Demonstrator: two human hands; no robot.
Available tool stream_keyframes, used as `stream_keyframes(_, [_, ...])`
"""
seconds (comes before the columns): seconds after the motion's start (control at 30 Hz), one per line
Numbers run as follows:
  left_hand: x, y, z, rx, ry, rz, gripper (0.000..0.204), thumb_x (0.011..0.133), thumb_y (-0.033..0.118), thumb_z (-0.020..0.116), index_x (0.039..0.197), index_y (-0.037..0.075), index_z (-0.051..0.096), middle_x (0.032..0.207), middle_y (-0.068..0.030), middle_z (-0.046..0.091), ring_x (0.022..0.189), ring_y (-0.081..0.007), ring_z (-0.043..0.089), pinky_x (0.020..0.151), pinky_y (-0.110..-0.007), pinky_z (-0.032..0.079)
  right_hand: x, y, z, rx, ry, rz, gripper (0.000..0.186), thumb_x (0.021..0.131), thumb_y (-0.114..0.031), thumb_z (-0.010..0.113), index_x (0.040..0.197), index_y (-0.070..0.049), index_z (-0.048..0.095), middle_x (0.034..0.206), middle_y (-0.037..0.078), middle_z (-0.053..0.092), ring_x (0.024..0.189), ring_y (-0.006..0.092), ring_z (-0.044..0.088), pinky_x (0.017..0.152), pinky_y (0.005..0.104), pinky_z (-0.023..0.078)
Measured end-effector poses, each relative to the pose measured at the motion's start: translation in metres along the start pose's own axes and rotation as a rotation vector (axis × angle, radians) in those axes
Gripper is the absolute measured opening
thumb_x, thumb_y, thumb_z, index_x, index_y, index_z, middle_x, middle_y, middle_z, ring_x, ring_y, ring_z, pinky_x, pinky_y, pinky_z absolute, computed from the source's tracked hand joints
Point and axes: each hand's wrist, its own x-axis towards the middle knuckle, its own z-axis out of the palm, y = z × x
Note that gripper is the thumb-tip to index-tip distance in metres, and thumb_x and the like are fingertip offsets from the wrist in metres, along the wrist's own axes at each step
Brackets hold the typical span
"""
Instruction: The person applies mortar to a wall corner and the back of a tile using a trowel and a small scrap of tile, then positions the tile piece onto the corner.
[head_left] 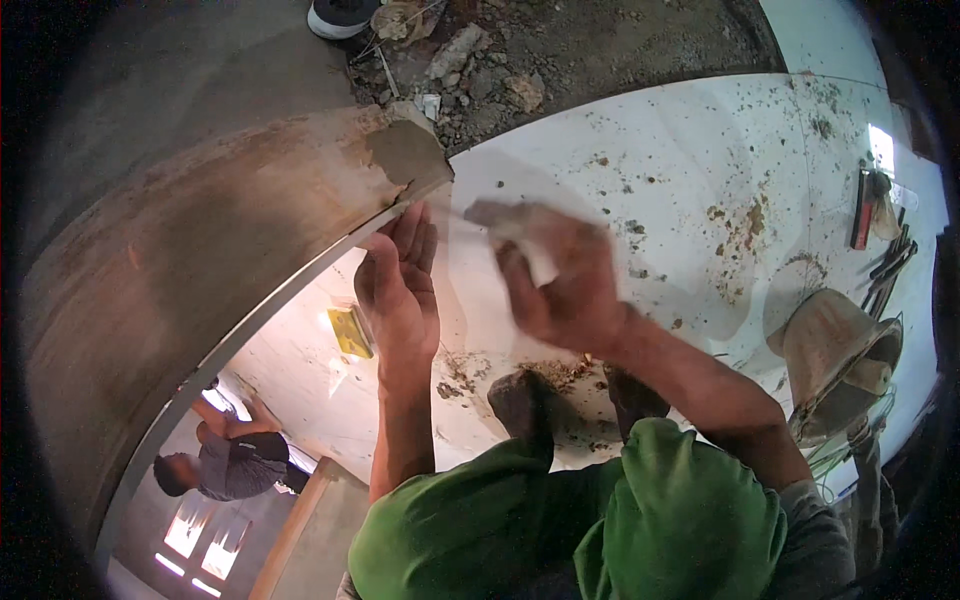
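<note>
My left hand (398,290) is raised with its fingers together and pointing up. Its fingertips rest against the pale edge strip (300,275) of a brown plastered wall (200,270). A patch of wet grey plaster (405,152) sits at the wall's corner just above those fingertips. Just to the right, my right hand (560,285) is blurred by motion and closed around a pale thin-bladed tool (478,218). The tool's faint tip points at the wall corner. What kind of tool it is I cannot tell.
I stand on a white sheet (700,170) spattered with mortar, my dusty feet (525,400) below my hands. A mortar-caked bucket (835,355) and several hand tools (880,230) lie right. A yellow object (350,332) lies near the wall. Rubble (480,70) lies beyond. Another person (225,460) is below.
</note>
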Motion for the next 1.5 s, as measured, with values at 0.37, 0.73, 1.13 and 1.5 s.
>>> stream_keyframes(0.37, [-0.003, 0.005, -0.003, 0.112, -0.077, 0.015, 0.078, 0.112, 0.050, 0.044, 0.157, -0.012, 0.032, 0.162, -0.0316, 0.041, 0.154, -0.0408, 0.038, 0.130, -0.051, 0.027, 0.202, 0.076, -0.048, -0.127, -0.475, 0.175, 0.030, 0.095, -0.027, 0.070, 0.112, -0.002, 0.074, 0.096, 0.008, 0.076, 0.090, 0.0172, 0.067, 0.087, 0.0387, 0.054])
stream_keyframes(0.73, [-0.005, -0.002, -0.016, 0.155, -0.029, 0.034, 0.079, 0.109, 0.053, 0.052, 0.165, 0.003, 0.027, 0.165, -0.0239, 0.040, 0.154, -0.0409, 0.038, 0.129, -0.054, 0.027, 0.266, 0.052, 0.002, -0.156, -0.823, 0.031, 0.031, 0.080, -0.023, 0.073, 0.100, 0.000, 0.071, 0.093, 0.011, 0.072, 0.087, 0.0237, 0.065, 0.084, 0.0422, 0.053])
stream_keyframes(1.13, [-0.003, -0.002, -0.009, 0.150, 0.003, 0.064, 0.071, 0.111, 0.045, 0.053, 0.163, 0.003, 0.030, 0.163, -0.0220, 0.044, 0.149, -0.0410, 0.046, 0.126, -0.053, 0.033, 0.286, 0.052, 0.019, -0.130, -1.050, 0.122, 0.019, 0.079, -0.019, 0.065, 0.081, 0.000, 0.064, 0.069, 0.001, 0.061, 0.061, 0.0138, 0.055, 0.058, 0.0387, 0.046])
stream_keyframes(1.5, [-0.004, 0.003, -0.007, 0.152, -0.012, 0.060, 0.071, 0.110, 0.049, 0.052, 0.163, 0.004, 0.034, 0.163, -0.0184, 0.046, 0.151, -0.0349, 0.045, 0.125, -0.050, 0.035, 0.290, 0.050, 0.019, -0.089, -1.074, 0.066, 0.020, 0.085, -0.020, 0.065, 0.089, -0.002, 0.068, 0.074, 0.004, 0.064, 0.065, 0.0168, 0.059, 0.061, 0.0388, 0.049])
